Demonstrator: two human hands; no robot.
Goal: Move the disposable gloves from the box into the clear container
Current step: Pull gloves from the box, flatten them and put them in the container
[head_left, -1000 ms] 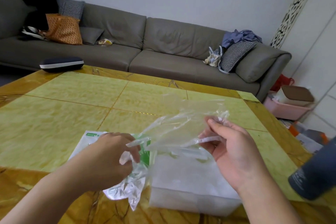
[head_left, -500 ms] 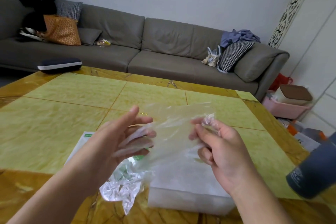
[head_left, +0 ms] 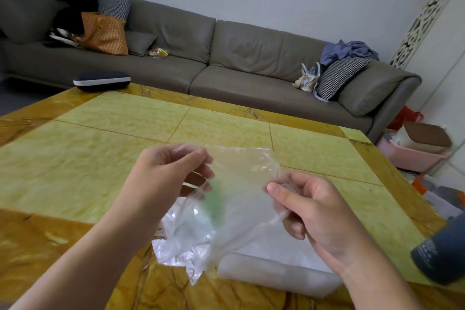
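Head view: disposable glove [head_left: 239, 184] stretched thin above the clear container [head_left: 276, 274], pinched at one edge by left hand [head_left: 166, 173] and at the other by right hand [head_left: 312, 206] — spread, apparently, to separate it before lowering in. Just left of that container, crumpled glove packaging [head_left: 181, 241] — probably the source.

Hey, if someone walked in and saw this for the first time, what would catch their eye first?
Front and centre, the left hand and right hand each pinch a clear disposable glove, stretched between them above the yellow-green table. Just beneath sits the clear container, with crumpled silver packaging to its left. Behind the table runs a long grey sofa.
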